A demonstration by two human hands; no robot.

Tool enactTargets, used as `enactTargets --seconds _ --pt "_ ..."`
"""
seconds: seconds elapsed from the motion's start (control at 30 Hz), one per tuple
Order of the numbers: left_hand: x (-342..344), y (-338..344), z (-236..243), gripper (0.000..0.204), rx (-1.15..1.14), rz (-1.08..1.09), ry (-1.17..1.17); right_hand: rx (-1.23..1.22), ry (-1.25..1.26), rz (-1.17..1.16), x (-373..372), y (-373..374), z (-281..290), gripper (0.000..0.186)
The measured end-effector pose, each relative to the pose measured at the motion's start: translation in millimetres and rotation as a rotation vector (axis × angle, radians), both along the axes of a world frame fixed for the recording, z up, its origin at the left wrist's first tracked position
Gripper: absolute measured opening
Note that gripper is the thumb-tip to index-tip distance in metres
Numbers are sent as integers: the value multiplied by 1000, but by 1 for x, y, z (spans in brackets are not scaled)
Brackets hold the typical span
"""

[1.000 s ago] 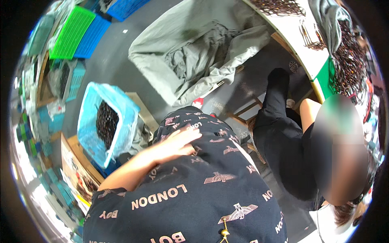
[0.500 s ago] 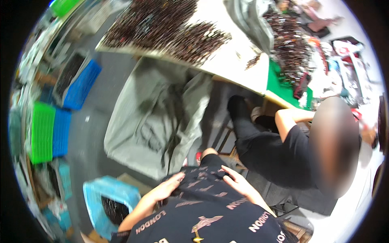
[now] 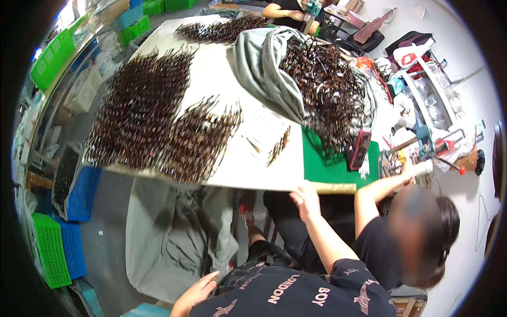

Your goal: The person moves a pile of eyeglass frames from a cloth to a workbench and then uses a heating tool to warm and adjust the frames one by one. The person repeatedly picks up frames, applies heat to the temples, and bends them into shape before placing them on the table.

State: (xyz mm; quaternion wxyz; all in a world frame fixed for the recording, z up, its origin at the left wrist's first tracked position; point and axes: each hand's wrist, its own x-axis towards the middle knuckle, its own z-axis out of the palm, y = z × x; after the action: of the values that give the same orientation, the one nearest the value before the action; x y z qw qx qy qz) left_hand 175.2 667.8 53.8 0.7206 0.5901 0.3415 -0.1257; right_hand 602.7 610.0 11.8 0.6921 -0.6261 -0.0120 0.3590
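My left hand is low at my left side, fingers apart and empty, above a grey fabric-lined container. My right hand reaches to the front edge of the white worktable, near a pale edge strip, with fingers apart and slightly bent. On the table lie masses of glossy dark brown, thin pieces and a small loose group of them close beyond my right hand. A green mat adjoins the white surface, with more dark pieces piled on grey cloth and a dark phone.
A co-worker sits at my right, one arm reaching to a bench tool. Another person works across the table. Green and blue crates line the left side. Cluttered shelving stands at the right.
My view has lifted to the tabletop, which now fills the upper middle. My right hand has moved up from my clothing to the table edge, and my left hand has dropped lower.
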Motion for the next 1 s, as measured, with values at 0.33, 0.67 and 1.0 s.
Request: enactTargets --seconds 0.33,0.67,1.0 --pt "306 207 90 63 681 -606 -222 259 227 -716 202 8 -48 67" --pt "636 282 57 54 1279 -412 -499 404 202 -621 213 28 -40 51" --pt "744 264 35 78 1159 -359 -414 426 152 -602 215 27 -32 48"
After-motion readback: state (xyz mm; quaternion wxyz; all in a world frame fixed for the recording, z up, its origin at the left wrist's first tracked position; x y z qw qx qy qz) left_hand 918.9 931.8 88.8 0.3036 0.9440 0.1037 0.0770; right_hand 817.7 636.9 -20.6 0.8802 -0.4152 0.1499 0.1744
